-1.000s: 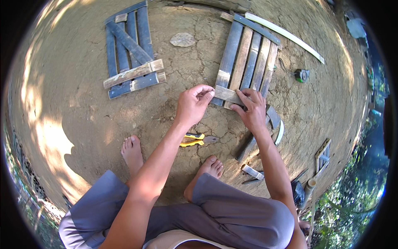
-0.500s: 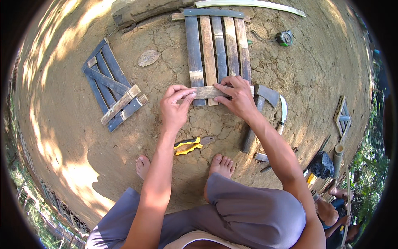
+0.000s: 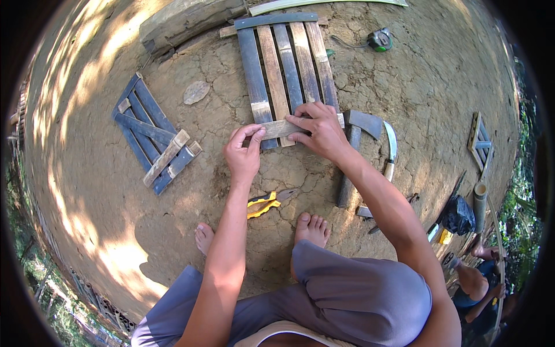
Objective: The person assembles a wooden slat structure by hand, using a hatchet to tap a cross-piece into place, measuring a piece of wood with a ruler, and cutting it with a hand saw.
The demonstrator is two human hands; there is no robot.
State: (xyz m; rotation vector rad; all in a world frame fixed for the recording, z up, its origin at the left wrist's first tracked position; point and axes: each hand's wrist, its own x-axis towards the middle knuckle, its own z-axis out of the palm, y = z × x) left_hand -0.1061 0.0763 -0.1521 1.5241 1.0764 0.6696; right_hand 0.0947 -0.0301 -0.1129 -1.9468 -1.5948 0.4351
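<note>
A slatted bamboo panel (image 3: 283, 55) lies on the ground ahead of me, its far ends joined by a dark crosspiece. Across its near end sits a short flat bamboo strip (image 3: 276, 129). My left hand (image 3: 243, 155) pinches the strip's left end between thumb and fingers. Farther right along the same strip, my right hand (image 3: 324, 132) is closed over it, thumb on the near edge and fingers on the far edge. Just beside the right hand rests an axe (image 3: 364, 122), with a curved knife (image 3: 391, 144) next to it. Yellow-and-black pliers (image 3: 263, 205) lie nearer my feet.
A smaller slatted bamboo frame (image 3: 153, 130) lies to the left, a wooden log (image 3: 191, 24) beyond it. A tape measure (image 3: 380, 39) is at the far right. Rightward are a small triangular frame (image 3: 480, 144), a black plastic bag (image 3: 459, 215), a bamboo tube (image 3: 480, 205) and another person (image 3: 474, 283).
The whole view has shifted and turned slightly, bringing more of the person at the right into sight. Both hands keep their hold on the strip over the panel's near end.
</note>
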